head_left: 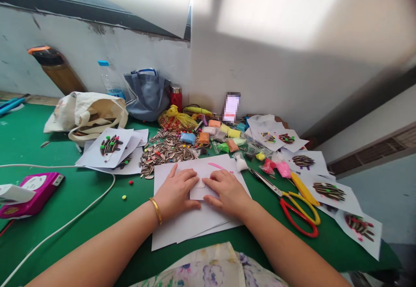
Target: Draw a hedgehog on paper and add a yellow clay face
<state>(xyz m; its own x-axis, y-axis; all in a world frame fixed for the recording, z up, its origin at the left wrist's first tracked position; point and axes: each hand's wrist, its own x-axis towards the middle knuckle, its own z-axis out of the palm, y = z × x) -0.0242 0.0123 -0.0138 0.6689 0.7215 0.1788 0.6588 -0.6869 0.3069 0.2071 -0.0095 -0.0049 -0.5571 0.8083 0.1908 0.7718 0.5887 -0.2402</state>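
My left hand (178, 189), with a gold bangle at the wrist, lies on a stack of white paper (167, 230), fingers stretched out and apart. Facing it, my right hand (227, 192) rests on the same sheets, fingers spread and slightly bent. Between the fingertips of both hands shows a small flat white piece (201, 184), which looks like soft clay; my fingers partly cover it. A thin pink strip (214, 165) lies on the paper just beyond my right hand. Neither hand grips anything.
Sunflower seeds (169, 153) are piled beyond the paper, beside coloured clay packets (204, 138). Red-and-yellow scissors (292, 207) lie right, near finished seed pictures (328, 191). More pictures (110, 148) and a white cable (81, 212) are left. A phone (231, 107) leans against the wall.
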